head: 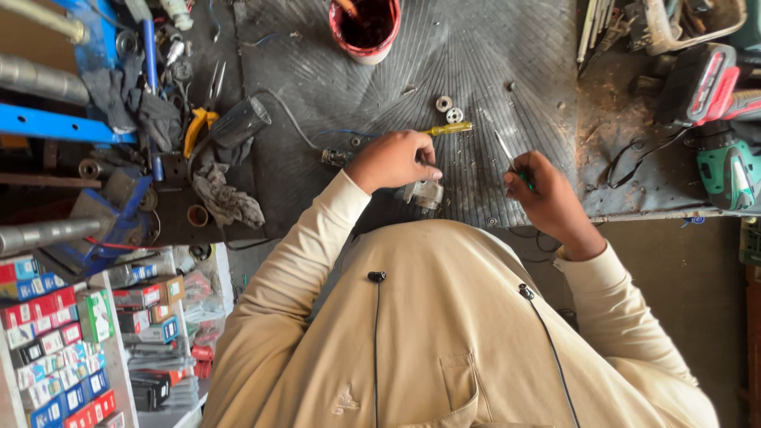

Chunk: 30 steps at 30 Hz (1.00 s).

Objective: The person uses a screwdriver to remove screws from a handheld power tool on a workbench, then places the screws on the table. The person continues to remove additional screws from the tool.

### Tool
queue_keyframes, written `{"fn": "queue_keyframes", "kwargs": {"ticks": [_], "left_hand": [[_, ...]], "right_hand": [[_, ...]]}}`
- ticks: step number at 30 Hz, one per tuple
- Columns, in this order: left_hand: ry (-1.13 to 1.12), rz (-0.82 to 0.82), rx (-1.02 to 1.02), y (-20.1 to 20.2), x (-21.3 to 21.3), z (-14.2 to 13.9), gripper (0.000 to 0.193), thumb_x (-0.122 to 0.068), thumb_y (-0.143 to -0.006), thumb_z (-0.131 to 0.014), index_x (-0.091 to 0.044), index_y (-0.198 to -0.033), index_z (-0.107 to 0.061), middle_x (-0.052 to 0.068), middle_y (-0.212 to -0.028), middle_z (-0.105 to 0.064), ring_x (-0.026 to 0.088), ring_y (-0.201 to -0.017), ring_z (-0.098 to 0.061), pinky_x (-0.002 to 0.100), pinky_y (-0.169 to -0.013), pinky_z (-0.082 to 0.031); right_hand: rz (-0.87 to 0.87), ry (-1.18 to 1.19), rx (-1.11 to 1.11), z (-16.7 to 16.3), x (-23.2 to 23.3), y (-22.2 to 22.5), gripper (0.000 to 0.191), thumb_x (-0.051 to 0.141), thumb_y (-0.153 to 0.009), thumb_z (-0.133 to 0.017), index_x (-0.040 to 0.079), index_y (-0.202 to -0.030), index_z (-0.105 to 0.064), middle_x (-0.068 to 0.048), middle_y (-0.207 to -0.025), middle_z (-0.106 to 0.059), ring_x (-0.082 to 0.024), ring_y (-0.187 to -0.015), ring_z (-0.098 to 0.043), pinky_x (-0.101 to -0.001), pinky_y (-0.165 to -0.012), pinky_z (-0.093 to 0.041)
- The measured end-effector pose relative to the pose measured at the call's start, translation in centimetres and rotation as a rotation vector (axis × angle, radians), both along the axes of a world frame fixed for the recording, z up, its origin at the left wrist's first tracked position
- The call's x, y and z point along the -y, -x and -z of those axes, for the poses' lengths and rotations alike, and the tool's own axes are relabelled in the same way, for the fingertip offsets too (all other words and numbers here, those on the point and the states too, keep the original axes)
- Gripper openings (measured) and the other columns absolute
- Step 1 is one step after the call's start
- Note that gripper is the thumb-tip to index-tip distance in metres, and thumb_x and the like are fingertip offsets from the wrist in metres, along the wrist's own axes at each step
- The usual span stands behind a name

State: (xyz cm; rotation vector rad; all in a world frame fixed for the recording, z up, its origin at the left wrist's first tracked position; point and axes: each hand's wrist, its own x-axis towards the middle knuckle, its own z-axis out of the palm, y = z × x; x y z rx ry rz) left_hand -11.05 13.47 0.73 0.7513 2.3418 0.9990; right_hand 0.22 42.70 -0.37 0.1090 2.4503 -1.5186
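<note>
A small silver-grey metal housing (pixel 424 192), likely a power-tool gear head, sits on the ribbed rubber mat (pixel 476 63) at the centre of the frame, just above the person's chest. It looks dull and cast, with its upper part hidden under the fingers, so how much of it is opened up cannot be told. The left hand (pixel 394 160) is closed over its top, pinning it to the mat. The right hand (pixel 547 194), a little to the right and apart from the housing, is gripped around a green-handled screwdriver (pixel 513 161) whose thin shaft points up and left, its tip not touching the part.

Judging by the loose pieces, the stripping-down seems partly done: two small bearings (pixel 449 109) lie on the mat above the hands, and a yellow-handled screwdriver (pixel 449 128) rests just below them. A blue wire (pixel 337 133) runs to a small fitting left of the left hand.

Further out, a red pot (pixel 366 28) stands at top centre, rags (pixel 226 198) and yellow pliers (pixel 194 127) lie left, cordless drills (pixel 713 119) at right, and stacked boxes (pixel 55 341) fill the lower left.
</note>
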Motion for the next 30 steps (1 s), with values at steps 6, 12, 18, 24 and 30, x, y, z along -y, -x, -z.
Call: {"fn": "queue_keyframes", "kwargs": {"ticks": [6, 12, 18, 24, 30], "left_hand": [[-0.014, 0.090, -0.071, 0.1, 0.2, 0.5, 0.016, -0.025, -0.086, -0.076, -0.008, -0.086, -0.074, 0.011, -0.095, -0.075, 0.031, -0.092, -0.072, 0.043, -0.082, -0.055], [0.033, 0.032, -0.055, -0.2, -1.0, 0.0, 0.027, -0.029, -0.078, -0.081, -0.004, -0.082, -0.070, 0.013, -0.087, -0.073, 0.033, -0.086, -0.071, 0.044, -0.078, -0.054], [0.005, 0.067, -0.085, -0.4, -0.4, -0.3, 0.012, -0.020, -0.085, -0.076, -0.008, -0.085, -0.075, 0.011, -0.091, -0.074, 0.032, -0.088, -0.072, 0.043, -0.080, -0.055], [0.142, -0.008, -0.049, -0.7, -1.1, -0.8, 0.015, -0.025, -0.078, -0.081, -0.010, -0.080, -0.076, 0.009, -0.088, -0.075, 0.031, -0.085, -0.072, 0.044, -0.075, -0.055], [0.067, 0.087, -0.008, 1.1, -0.1, -1.3, 0.022, -0.030, -0.076, -0.084, -0.010, -0.081, -0.076, 0.009, -0.083, -0.075, 0.029, -0.082, -0.072, 0.043, -0.074, -0.055]], "right_hand": [[0.098, 0.485, 0.039, 3.9, 0.1, -1.2, 0.015, 0.012, -0.105, -0.062, 0.002, -0.110, -0.052, -0.001, -0.086, -0.056, -0.008, -0.077, -0.053, -0.0240, -0.068, -0.046], [0.065, 0.450, 0.075, 4.6, 1.3, -1.6, 0.014, 0.010, -0.104, -0.062, 0.001, -0.109, -0.052, 0.000, -0.086, -0.056, -0.007, -0.076, -0.052, -0.0233, -0.065, -0.045], [0.058, 0.465, 0.084, 3.5, 1.5, -1.6, 0.013, 0.012, -0.104, -0.062, 0.002, -0.108, -0.053, 0.000, -0.084, -0.055, -0.007, -0.071, -0.050, -0.0226, -0.061, -0.042], [0.040, 0.419, 0.077, 3.5, 2.4, -1.4, 0.013, 0.011, -0.103, -0.063, 0.002, -0.107, -0.054, 0.000, -0.085, -0.056, -0.006, -0.072, -0.048, -0.0222, -0.060, -0.041], [-0.023, 0.308, 0.012, 3.6, 3.3, -1.5, 0.014, 0.011, -0.103, -0.065, 0.002, -0.107, -0.056, 0.001, -0.087, -0.051, -0.006, -0.079, -0.046, -0.0231, -0.065, -0.041]]}}
